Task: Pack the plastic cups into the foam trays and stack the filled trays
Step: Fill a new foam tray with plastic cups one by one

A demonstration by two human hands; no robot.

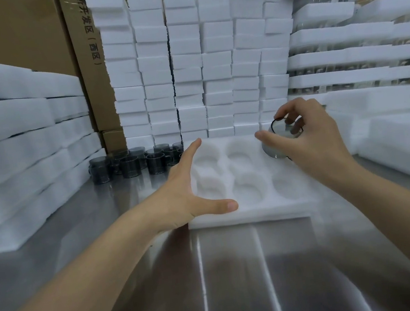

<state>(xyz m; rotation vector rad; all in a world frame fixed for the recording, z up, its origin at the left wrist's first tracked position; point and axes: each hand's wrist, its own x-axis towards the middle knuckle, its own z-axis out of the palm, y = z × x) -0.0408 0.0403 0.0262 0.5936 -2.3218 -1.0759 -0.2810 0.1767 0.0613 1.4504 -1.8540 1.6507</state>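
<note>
Left hand: the left hand (189, 182) is lying open, its fingers straight and together, running along the left edge of the foam tray (251, 212); the thumb is spreading wide and resting on the tray's near left corner. It is gripping nothing.
Right hand: the right hand (317, 140) is grasping a smoky plastic cup (278, 144), fingers curling over its dark rim and the thumb reaching along its left side.
Held cup: it is tilting at the tray's upper right pocket, right of frame centre; whether its base is touching the foam cannot be told.
Foam tray: it is lying flat on the metal table (238, 279) at mid-frame, its other round pockets showing only white foam.
Loose cups: a cluster of dark cups (133, 163) is standing on the table just left of the tray's far corner.
Surroundings: columns of white foam blocks (189, 67) are rising behind the tray, foam slabs (18, 140) are piling at the left, and foam trays with clear cups between them (340, 55) are sitting stacked at the upper right.
</note>
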